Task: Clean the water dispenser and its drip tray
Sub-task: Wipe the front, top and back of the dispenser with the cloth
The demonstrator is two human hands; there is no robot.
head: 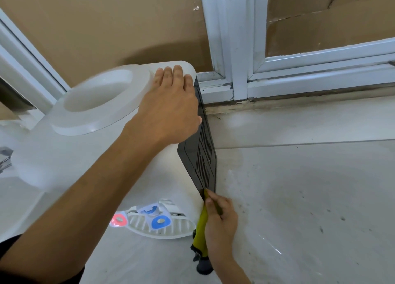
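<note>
A white water dispenser (64,155) stands on the floor, seen from above, with a round bottle well on top. My left hand (171,104) lies flat on its top rear corner, fingers spread. Its black vented side panel (205,155) faces right. My right hand (220,221) grips a yellow-green cloth (202,234) and presses it against the panel's lower edge. The white slotted drip tray (162,228) sticks out at the dispenser's foot, below a blue tap lever (160,220) and a red tap lever (118,219).
Pale floor tiles (299,198), speckled with dirt, spread to the right. A white sliding window frame (241,48) backed by brown cardboard stands close behind the dispenser. A chrome fitting (5,157) shows at the left edge.
</note>
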